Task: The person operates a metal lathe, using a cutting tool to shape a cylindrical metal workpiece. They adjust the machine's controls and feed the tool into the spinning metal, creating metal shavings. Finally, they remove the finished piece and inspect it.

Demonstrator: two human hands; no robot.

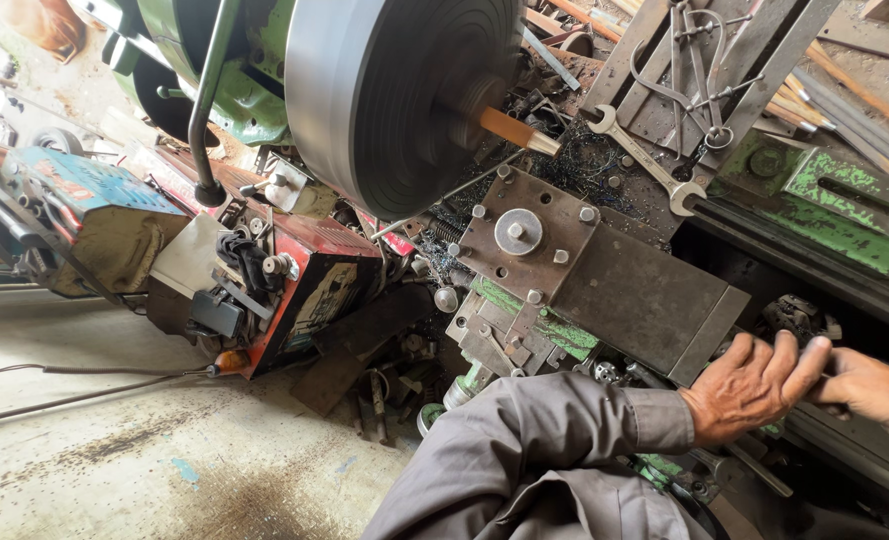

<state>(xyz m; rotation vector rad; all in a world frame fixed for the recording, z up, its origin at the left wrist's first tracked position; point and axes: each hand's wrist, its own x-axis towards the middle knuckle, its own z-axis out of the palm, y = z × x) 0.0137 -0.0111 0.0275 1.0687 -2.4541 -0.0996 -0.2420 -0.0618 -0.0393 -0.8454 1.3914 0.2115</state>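
The right hand [879, 390] is cut off by the picture's right edge past the wrist, and the left hand [754, 385] lies over its fingers, so its grip cannot be told. Whatever the two hands close on, just right of the steel tool block [624, 280], is hidden beneath them; only a dark handwheel [799, 318] shows above the knuckles. The large grey disc [394, 90], up-left of the block, is cut by the top edge. The small parts under the block's lower-left corner are too cluttered to tell apart.
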